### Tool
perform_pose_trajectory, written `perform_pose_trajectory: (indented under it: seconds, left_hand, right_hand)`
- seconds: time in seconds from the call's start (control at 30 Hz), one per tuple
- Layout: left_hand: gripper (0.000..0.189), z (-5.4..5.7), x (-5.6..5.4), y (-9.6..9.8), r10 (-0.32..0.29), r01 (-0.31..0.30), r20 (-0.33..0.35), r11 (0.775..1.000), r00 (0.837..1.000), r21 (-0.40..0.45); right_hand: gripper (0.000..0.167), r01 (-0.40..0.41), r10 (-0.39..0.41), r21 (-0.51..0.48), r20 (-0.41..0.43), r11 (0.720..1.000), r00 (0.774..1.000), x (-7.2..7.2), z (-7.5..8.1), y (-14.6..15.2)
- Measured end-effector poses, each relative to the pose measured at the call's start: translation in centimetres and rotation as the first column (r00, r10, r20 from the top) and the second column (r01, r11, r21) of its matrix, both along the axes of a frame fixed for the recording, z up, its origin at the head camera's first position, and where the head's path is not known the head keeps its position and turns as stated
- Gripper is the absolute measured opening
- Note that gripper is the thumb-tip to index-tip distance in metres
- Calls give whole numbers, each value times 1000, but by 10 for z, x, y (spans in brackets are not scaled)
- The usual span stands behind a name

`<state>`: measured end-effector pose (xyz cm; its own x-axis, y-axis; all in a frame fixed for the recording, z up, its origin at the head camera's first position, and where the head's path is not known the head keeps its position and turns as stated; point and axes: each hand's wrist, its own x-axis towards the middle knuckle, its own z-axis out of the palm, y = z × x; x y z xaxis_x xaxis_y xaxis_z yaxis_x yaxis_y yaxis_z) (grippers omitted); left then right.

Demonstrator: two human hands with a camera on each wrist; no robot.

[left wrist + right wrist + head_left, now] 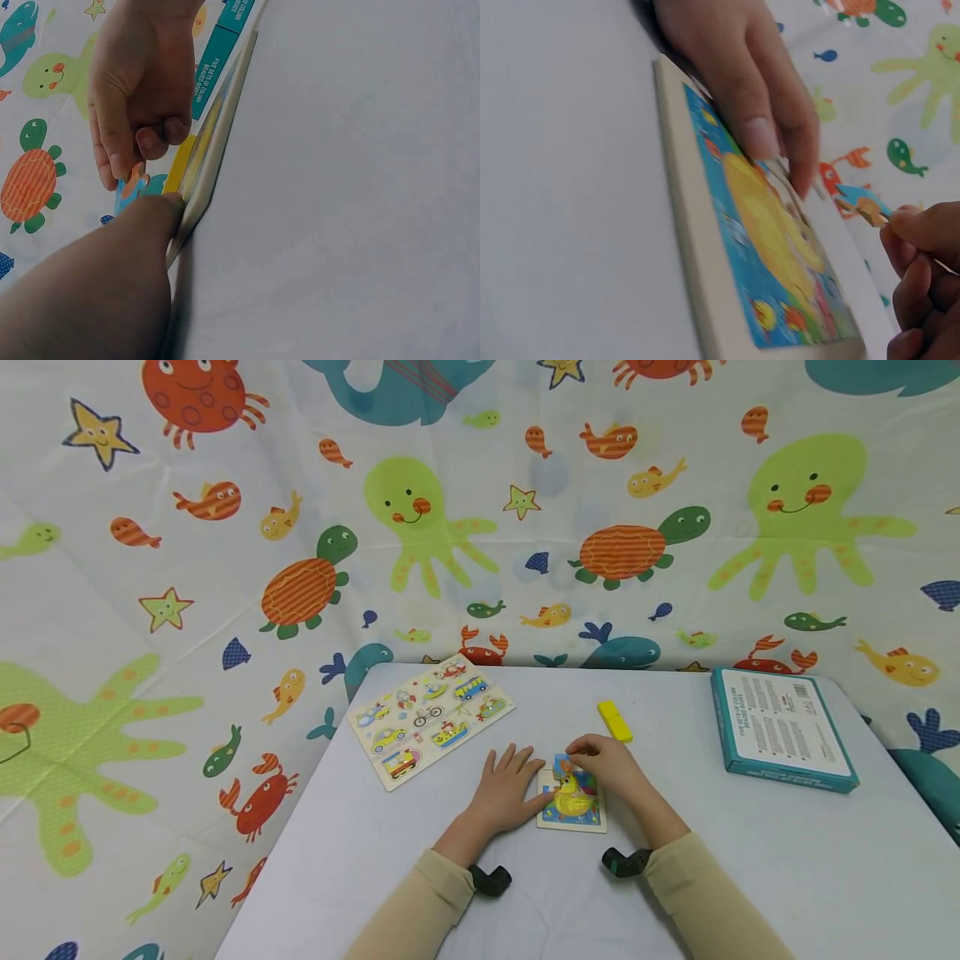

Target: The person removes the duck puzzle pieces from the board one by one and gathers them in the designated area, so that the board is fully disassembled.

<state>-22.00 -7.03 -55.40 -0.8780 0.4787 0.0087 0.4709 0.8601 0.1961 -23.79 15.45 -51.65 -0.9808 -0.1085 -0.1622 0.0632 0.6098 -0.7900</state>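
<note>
A small wooden jigsaw board (572,827) with a yellow duck picture lies flat on the white table. My right hand (609,766) pinches a blue and orange puzzle piece (866,204) between thumb and fingertips, above the board's far edge. In the right wrist view the piece is held apart from the board, and part of the far tray looks bare. My left hand (504,793) rests at the board's left side with its fingers spread, the thumb touching the board. The left wrist view shows that thumb (150,221) against the near edge.
A larger wooden board with vehicle pictures (428,717) lies at the back left. Behind my right hand is a yellow block (615,721). A teal box (787,727) lies at the right, and a patterned cloth (465,568) hangs behind the table.
</note>
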Motion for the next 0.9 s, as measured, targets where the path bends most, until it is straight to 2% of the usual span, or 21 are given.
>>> perform_pose_trajectory:
  seconds: [0.17, 0.57, 0.9]
  left_hand:
    - [72, 2, 0, 0, -2, 2, 13, 1000, 1000, 6]
    - [71, 5, 1, -1, -3, 3, 31, 1000, 1000, 18]
    - [70, 4, 2, 0, 2, -2, 29, 1000, 1000, 14]
  right_hand:
    - [18, 30, -30, 2, 29, 1000, 999, -1, 6, 19]
    - [26, 28, -29, 28, 58, 999, 998, 3, 13, 68]
    - [27, 16, -23, 73, 98, 997, 995, 5, 9, 94]
